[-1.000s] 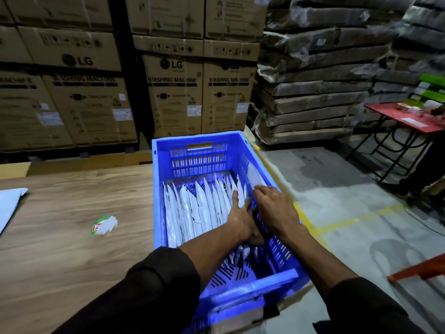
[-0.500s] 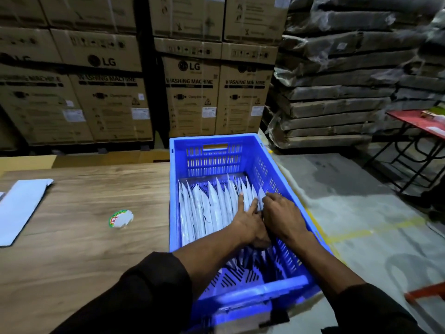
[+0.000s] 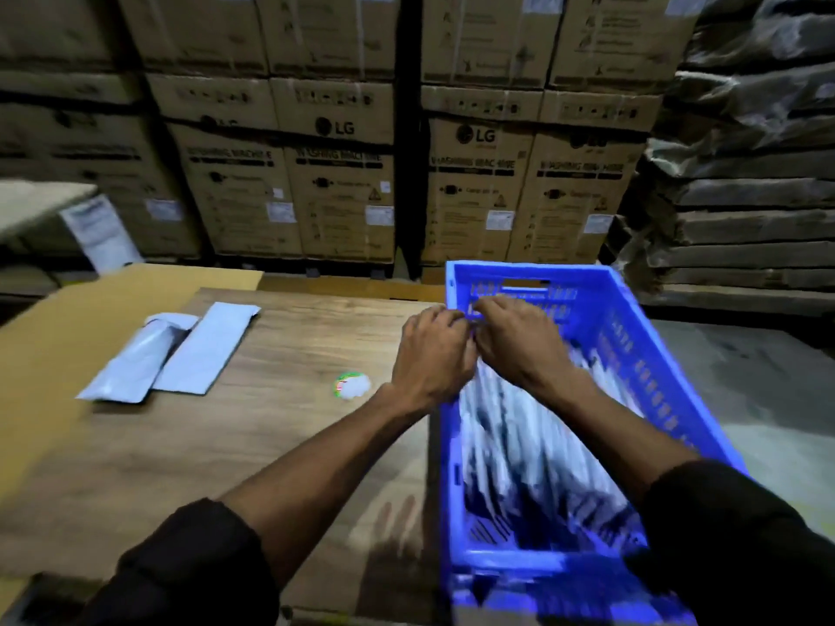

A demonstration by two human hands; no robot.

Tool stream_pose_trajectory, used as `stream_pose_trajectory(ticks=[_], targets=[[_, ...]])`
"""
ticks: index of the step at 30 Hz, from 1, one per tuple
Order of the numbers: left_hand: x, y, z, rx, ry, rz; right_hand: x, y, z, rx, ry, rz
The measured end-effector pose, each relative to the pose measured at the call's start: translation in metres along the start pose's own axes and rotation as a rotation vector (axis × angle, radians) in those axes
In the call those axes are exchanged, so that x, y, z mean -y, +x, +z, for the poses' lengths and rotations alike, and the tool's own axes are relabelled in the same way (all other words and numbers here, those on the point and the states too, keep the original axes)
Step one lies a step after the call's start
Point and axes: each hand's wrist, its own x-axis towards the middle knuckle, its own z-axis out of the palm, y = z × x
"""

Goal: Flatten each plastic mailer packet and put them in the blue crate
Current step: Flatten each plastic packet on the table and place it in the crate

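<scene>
Head view: blue crate (image 3: pixel 628 327) stands at right end of bench (image 3: pixel 253 445), with mailer packets (image 3: pixel 533 449) upright inside; left hand (image 3: pixel 431 354) and right hand (image 3: pixel 519 341) meet above crate's left rim, fingers curled; grip blurred, cannot tell; two packets (image 3: pixel 180 354) lie left of crate.

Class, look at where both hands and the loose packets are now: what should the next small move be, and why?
Probably the left hand should reach left for the two mailer packets lying on the wooden table. Both hands hover at the blue crate, seemingly holding nothing, and those packets remain outside it.
</scene>
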Motion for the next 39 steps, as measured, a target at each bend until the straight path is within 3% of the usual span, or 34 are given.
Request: stream_pose_trajectory(ticks=[6,12,16,24,28,31,39], targets=[[0.122,-0.062,-0.024,-0.116,0.071,-0.262,0.115,0.069,0.028,0.115,-0.002,-0.245],[0.25,-0.14,-0.023,0.056,0.202,-0.54,0.197,0.069,0.098,0.312,0.026,-0.257],[0.318,-0.163,-0.023,0.199,0.218,-0.631,0.239,0.054,0.144,0.389,0.016,-0.243],[0.424,-0.167,0.007,0.412,0.184,-0.522,0.291,0.05,0.202,0.371,-0.02,-0.165],[0.448,-0.165,0.024,0.414,0.146,-0.616,0.295,0.048,0.217,0.37,-0.033,-0.141],[0.447,-0.165,0.027,0.401,0.115,-0.617,0.291,0.047,0.218,0.396,-0.055,-0.122],[0.386,-0.204,0.024,0.295,-0.109,-0.265,0.281,0.041,0.208,0.377,0.07,-0.049]])
